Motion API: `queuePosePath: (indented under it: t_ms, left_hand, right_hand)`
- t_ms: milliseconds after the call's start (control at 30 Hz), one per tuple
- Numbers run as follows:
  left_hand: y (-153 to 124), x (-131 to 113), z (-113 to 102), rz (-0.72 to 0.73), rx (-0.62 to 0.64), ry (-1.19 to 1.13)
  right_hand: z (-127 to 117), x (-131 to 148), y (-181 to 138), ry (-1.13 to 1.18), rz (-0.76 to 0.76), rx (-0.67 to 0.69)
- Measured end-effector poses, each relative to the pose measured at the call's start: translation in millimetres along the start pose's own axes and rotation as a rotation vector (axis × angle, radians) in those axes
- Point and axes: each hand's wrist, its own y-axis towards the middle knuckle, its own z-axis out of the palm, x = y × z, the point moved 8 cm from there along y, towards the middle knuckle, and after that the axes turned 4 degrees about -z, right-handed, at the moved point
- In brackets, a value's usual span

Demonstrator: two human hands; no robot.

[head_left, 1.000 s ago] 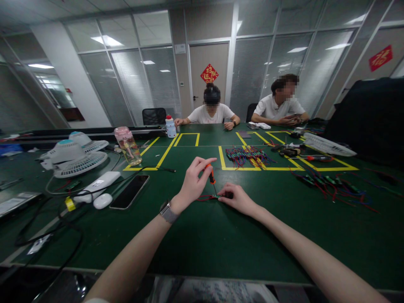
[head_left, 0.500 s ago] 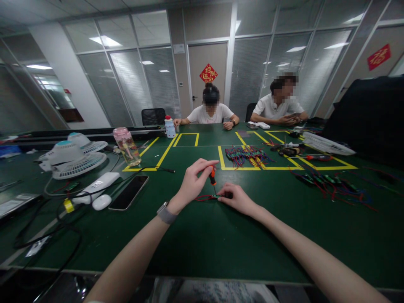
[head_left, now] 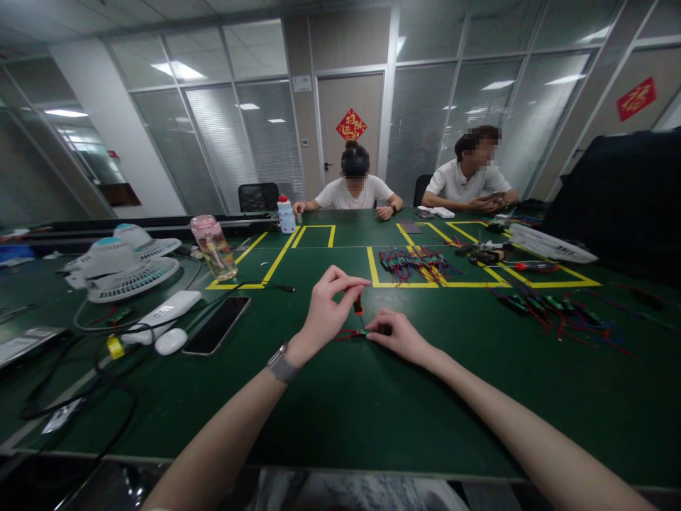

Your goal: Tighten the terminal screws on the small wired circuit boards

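An orange and black screwdriver (head_left: 358, 306) stands nearly upright, its handle pinched by the fingers of my left hand (head_left: 330, 304). The shaft runs down to a small green circuit board (head_left: 362, 332) lying on the table. My right hand (head_left: 396, 335) pinches the board's right end between thumb and fingers, which cover part of it. Red wires (head_left: 345, 335) come out of the board's left side. Whether the tip sits in a screw is too small to see.
Many wired circuit boards (head_left: 415, 264) lie inside yellow tape lines, with more boards (head_left: 556, 309) to the right. On the left are a phone (head_left: 218, 325), a white case (head_left: 171, 341), a pink-lidded bottle (head_left: 213, 248) and fans (head_left: 133, 277). Two people (head_left: 354, 186) sit across the table.
My left hand's fingers have rolled slightly around the screwdriver handle, covering more of it. My right hand and the board have hardly moved.
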Motion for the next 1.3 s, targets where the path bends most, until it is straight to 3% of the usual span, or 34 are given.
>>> queuePosePath:
  t_ms: [133,367,467,600,867,1100,1300]
  left_hand:
    - [0,6,-3,0.005,-0.003,0.071]
    - [0,6,6,0.008,0.114,-0.107]
    - [0,9,5,-0.015,0.065,-0.098]
    - [-2,6,-4,0.051,-0.058,0.081]
    - [-4,0,6,0.127,0.099,0.176]
    - [1,11,-6,-0.005,-0.070,0.143]
    - [-1,9,-1,-0.003,0.001,0.118]
  right_hand:
    - [0,-2,0,0.004,-0.003,0.002]
    - [1,-3,0,-0.001,0.006,0.023]
    - [1,-2,1,-0.004,0.009,0.021]
    - [0,-1,0,-0.009,0.008,0.023]
    - [1,-3,0,0.004,-0.001,0.011]
    - [0,-2,-1,-0.001,0.012,0.015]
    - [-1,-1,-1,0.002,0.026,0.006]
